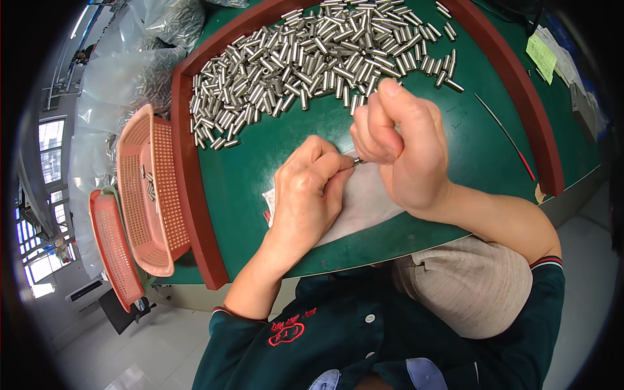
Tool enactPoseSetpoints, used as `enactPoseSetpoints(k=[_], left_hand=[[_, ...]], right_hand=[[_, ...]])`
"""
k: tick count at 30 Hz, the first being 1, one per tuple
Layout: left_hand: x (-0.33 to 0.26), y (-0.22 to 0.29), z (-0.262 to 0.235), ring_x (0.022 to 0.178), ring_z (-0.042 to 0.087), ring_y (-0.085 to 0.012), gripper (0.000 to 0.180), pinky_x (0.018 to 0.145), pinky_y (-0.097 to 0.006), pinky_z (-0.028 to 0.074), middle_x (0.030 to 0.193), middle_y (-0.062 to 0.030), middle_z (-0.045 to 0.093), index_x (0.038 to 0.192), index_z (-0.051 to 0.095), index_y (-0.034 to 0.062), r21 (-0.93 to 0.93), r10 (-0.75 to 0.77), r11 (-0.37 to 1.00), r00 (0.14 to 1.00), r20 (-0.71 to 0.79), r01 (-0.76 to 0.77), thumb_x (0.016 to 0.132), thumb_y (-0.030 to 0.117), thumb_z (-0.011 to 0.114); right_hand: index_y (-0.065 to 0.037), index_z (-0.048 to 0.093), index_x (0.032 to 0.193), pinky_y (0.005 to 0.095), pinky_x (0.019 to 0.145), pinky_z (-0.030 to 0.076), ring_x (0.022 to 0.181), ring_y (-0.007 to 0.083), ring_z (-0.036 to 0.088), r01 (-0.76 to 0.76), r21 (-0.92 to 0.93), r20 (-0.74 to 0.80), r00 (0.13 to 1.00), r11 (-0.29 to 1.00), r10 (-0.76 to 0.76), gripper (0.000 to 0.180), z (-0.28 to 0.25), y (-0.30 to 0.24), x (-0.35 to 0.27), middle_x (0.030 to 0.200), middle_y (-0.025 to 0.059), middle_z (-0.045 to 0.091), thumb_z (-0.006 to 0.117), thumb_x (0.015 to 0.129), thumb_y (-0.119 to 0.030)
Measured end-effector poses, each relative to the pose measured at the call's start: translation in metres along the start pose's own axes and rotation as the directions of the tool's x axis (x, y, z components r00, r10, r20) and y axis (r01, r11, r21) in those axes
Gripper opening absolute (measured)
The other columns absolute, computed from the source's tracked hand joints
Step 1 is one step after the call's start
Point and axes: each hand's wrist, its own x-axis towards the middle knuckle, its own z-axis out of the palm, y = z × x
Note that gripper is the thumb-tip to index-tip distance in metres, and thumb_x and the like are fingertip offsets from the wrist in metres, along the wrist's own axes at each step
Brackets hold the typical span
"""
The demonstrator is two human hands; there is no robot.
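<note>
My left hand (304,192) is closed in a pinch low over the green table. A small metal pin (357,160) shows at its fingertips, mostly covered by the fingers. Just to the right, my right hand (413,140) is curled into a fist with the thumb on top, close beside the pin's end. Whatever the fist may hold is hidden. Beneath both hands lies a whitish sheet (367,205), cloth or paper. A broad heap of shiny metal pins (279,71) spreads across the far side of the table.
A dark red raised border (188,175) frames the green tabletop (240,195). To the right lies a thin rod with a red end (510,133). Two pink plastic baskets (168,214) stand at the left, the larger holding several pins. Clear plastic bags (104,91) sit behind them.
</note>
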Motion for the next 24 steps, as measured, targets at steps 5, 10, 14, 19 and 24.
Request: enactPoseSetpoints(k=[5,10,14,19,24], left_hand=[[0.001,0.0,0.001,0.059,0.051,-0.0253,0.012,0.051,-0.033,0.041,0.065,-0.0088,0.048,0.068,0.057,0.0002,-0.009,-0.007,1.0,1.0,-0.003,0.007,0.061,-0.007,0.062],[0.002,0.0,0.002,0.059,0.051,-0.0252,0.012,0.051,-0.033,0.042,0.066,-0.0082,0.048,0.067,0.056,0.0005,-0.026,-0.023,0.999,0.999,-0.024,0.022,0.06,-0.007,0.062],[0.001,0.0,0.001,0.06,0.051,-0.0254,0.013,0.052,-0.033,0.042,0.066,-0.0085,0.048,0.069,0.056,0.0008,-0.015,-0.007,1.0,1.0,-0.027,0.007,0.06,-0.007,0.061],[0.002,0.002,-0.007,0.063,0.052,-0.0196,0.014,0.056,-0.028,0.042,0.072,-0.0076,0.052,0.078,0.057,0.0005,-0.1,-0.058,0.993,0.998,0.005,0.058,0.066,-0.006,0.061],[0.005,-0.007,-0.027,0.07,0.046,-0.0116,0.02,0.066,-0.026,0.04,0.078,-0.0025,0.049,0.098,0.051,-0.0003,-0.942,-0.367,0.112,0.894,0.257,0.317,0.084,0.013,0.049]], right_hand=[[-0.011,0.027,0.049,0.024,0.041,0.019,0.042,0.0079,0.02,-0.004,0.017,0.017,1.0,1.0,0.004,0.042,-0.002,0.001,0.001,0.043,-0.0022,0.025,0.032,0.089,-0.022],[-0.01,0.027,0.049,0.0244,0.044,0.021,0.043,0.0083,0.021,0.034,-0.059,0.037,0.999,0.998,-0.032,0.042,0.003,0.004,-0.004,0.045,-0.0018,0.026,0.033,0.089,-0.021],[-0.01,0.028,0.05,0.025,0.044,0.021,0.043,0.0089,0.022,0.085,-0.087,0.096,0.992,0.993,-0.077,0.041,0.003,0.004,-0.006,0.046,-0.0017,0.026,0.033,0.089,-0.021],[-0.012,0.027,0.05,0.0247,0.042,0.019,0.042,0.0085,0.019,0.001,0.045,0.018,1.0,0.999,-0.002,0.042,-0.003,-0.001,0.003,0.044,-0.0019,0.025,0.03,0.09,-0.023],[-0.013,0.025,0.05,0.0242,0.042,0.018,0.042,0.0081,0.017,0.071,0.11,0.024,0.997,0.991,-0.075,0.042,-0.007,-0.012,0.006,0.043,-0.002,0.024,0.028,0.09,-0.026]])
